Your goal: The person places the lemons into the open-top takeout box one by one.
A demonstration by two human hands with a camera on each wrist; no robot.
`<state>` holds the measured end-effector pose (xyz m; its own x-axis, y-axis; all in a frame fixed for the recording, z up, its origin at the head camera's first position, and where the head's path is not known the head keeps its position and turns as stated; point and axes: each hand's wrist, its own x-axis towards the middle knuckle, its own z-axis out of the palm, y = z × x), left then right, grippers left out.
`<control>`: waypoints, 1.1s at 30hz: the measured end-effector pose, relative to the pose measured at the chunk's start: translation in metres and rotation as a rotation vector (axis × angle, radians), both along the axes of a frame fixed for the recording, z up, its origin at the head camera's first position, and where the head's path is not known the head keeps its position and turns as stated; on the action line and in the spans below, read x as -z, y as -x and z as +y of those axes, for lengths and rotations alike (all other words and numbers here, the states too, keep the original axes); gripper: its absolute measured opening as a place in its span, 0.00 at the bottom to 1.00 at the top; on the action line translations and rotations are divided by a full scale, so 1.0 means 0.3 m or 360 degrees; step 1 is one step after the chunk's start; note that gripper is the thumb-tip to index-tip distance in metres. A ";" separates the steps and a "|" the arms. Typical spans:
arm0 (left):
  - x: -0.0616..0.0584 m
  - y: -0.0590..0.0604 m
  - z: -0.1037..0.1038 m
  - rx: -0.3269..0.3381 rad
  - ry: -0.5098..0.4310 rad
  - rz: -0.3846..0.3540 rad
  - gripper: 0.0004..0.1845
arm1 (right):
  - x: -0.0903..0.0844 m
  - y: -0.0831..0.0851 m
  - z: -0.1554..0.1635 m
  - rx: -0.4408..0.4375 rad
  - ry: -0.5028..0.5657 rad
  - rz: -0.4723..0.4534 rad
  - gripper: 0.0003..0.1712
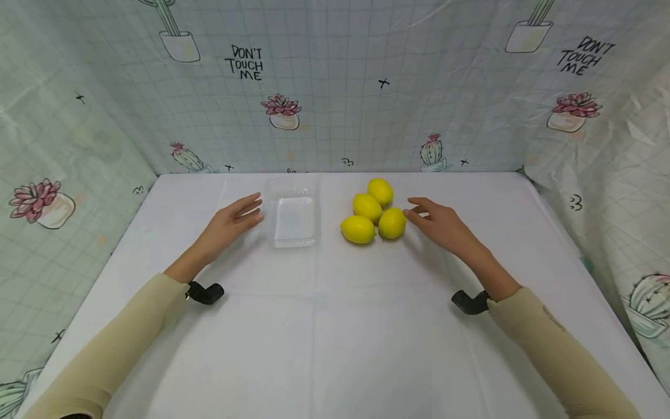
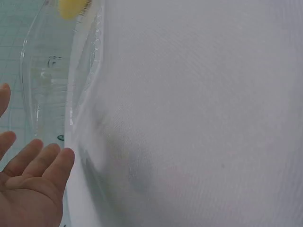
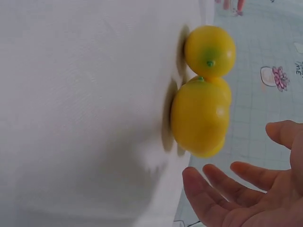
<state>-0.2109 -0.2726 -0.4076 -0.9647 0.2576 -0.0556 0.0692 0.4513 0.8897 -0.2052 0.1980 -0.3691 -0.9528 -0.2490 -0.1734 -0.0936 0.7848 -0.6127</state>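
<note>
white table [image 1: 335,326], both hands open: l [image 1: 230,224] by clear tray [image 1: 294,220], r [image 1: 442,224] by lemons [image 1: 373,217]

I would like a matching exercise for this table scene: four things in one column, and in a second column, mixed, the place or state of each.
Things:
1. left hand
2. right hand
3. clear plastic tray
4. lemons

Places or states:
A. four in a yellow cluster
B. open, just left of the tray
C. empty, between left hand and fruit
D. open, beside the nearest lemon

Pairs: 1-B, 2-D, 3-C, 4-A
</note>
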 end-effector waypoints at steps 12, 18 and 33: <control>0.027 0.018 0.017 0.0004 -0.0105 -0.0110 0.41 | 0.019 0.060 -0.024 0.0037 -0.0042 -0.0057 0.39; 0.029 0.025 0.019 -0.0012 -0.0204 -0.0174 0.42 | 0.032 0.075 -0.030 0.0027 0.0003 -0.0133 0.39; 0.024 0.028 0.023 -0.0053 -0.0502 -0.0416 0.37 | 0.027 0.125 -0.086 -0.0026 -0.0102 -0.0372 0.37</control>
